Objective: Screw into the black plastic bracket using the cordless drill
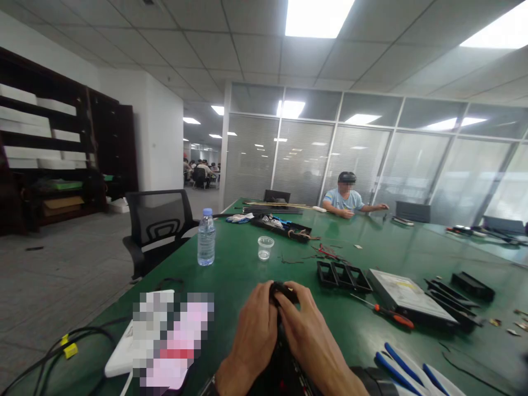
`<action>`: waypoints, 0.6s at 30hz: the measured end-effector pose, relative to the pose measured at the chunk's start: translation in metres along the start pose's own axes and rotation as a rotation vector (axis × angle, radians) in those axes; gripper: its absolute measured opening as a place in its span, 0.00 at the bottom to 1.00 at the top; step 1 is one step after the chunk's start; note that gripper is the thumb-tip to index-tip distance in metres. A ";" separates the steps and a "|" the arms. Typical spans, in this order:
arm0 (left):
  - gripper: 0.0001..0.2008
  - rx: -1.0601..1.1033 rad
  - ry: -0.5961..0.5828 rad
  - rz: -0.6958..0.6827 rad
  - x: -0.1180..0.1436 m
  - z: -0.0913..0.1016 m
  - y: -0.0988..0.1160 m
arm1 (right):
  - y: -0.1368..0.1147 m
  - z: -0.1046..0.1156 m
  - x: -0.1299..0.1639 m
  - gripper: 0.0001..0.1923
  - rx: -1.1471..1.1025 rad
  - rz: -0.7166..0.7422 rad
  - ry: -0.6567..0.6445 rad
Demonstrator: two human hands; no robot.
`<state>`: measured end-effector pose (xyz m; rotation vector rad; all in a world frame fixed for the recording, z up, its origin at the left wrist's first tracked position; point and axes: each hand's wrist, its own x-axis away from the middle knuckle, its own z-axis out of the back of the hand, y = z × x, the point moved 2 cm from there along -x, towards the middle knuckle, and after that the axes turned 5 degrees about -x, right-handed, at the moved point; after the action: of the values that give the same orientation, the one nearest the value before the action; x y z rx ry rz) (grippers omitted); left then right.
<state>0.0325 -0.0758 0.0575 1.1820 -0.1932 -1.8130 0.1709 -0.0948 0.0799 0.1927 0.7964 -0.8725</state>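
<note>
Close in front of me, both hands meet over a small black part [284, 290] whose exact kind I cannot make out. My left hand [256, 324] is closed around its left side. On the right, my right hand [307, 324] grips it with the thumb pressed against it and the fingers curled over. Much of the part lies hidden under my fingers. A dark, elongated thing [284, 357] shows between my wrists, too dim to name.
Ahead on the green table [235, 275] stand a water bottle [206, 242] and a clear plastic cup [265, 250]. To the right lie a black three-section tray [342, 276], a screwdriver [385, 313], a metal-topped box [412, 297] and blue-handled pliers [404, 368]. A person [344, 199] sits across.
</note>
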 end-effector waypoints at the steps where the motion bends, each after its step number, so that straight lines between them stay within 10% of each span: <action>1: 0.17 0.034 -0.011 0.032 0.000 0.001 0.002 | -0.001 0.000 -0.001 0.25 -0.003 0.004 0.001; 18: 0.14 0.032 -0.136 0.157 -0.008 0.005 0.000 | -0.006 0.008 -0.007 0.22 -0.169 -0.178 -0.115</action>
<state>0.0293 -0.0710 0.0654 1.0361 -0.3847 -1.7575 0.1687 -0.0981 0.0911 -0.0775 0.7834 -0.9694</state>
